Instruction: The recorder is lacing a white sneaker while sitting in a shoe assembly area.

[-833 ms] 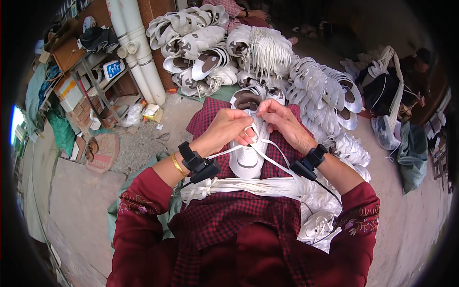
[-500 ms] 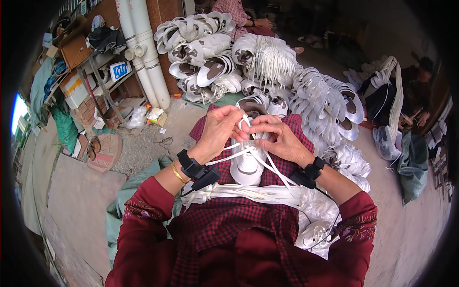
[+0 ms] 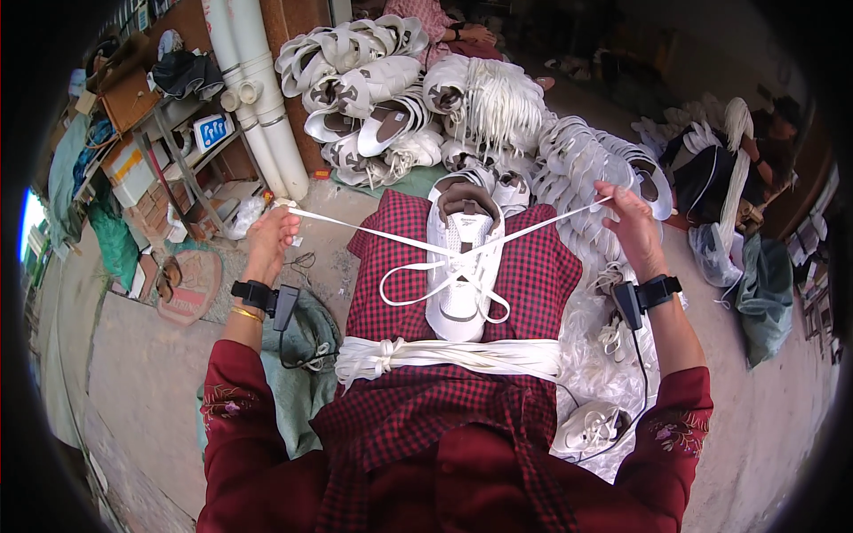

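A white sneaker (image 3: 460, 266) with a brown lining rests on my lap, its toe toward me, on a red and black checked apron (image 3: 382, 306). White shoelace (image 3: 410, 253) crosses over the shoe in a bow with two loops. Out to the left, my left hand (image 3: 272, 238) pinches one lace end. My right hand (image 3: 633, 222), out to the right, grips the other end between thumb and fingers. Both ends are pulled taut. A bundle of white laces (image 3: 444, 357) lies across my lap, nearer me than the shoe.
Stacked white sneakers and shoe uppers (image 3: 369, 89) pile up ahead, and more uppers (image 3: 595, 169) lie at the right. One white shoe (image 3: 593, 428) sits on clear plastic by my right side. White pipes (image 3: 258, 98) and a cluttered shelf (image 3: 191, 147) stand left. Other people sit farther back.
My hands have moved apart from close together above the shoe to far left and right. The laces now form a bow with both ends drawn out tight.
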Demonstrator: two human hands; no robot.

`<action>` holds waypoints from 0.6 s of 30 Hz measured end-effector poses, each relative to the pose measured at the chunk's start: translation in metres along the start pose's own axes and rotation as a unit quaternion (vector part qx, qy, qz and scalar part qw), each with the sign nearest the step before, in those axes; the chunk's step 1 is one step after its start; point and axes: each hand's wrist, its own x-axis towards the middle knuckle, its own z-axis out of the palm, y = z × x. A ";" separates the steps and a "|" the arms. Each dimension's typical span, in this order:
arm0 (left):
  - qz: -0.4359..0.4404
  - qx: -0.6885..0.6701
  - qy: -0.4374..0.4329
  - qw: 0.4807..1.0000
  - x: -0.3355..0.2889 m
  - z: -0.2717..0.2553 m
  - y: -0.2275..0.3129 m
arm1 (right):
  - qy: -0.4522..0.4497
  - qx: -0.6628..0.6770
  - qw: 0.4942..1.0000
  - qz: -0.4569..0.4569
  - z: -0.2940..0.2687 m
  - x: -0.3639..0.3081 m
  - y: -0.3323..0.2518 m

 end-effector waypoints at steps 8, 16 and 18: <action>0.207 0.338 -0.039 0.917 -0.002 0.027 0.014 | 0.004 -0.503 0.857 0.107 -0.100 -0.028 0.018; 0.436 0.421 -0.296 0.738 -0.155 0.149 0.006 | -0.136 -0.444 0.859 -0.215 0.092 -0.047 -0.023; 0.462 0.469 -0.279 0.700 -0.163 0.162 -0.005 | -0.171 -0.464 0.833 -0.247 0.115 -0.049 -0.024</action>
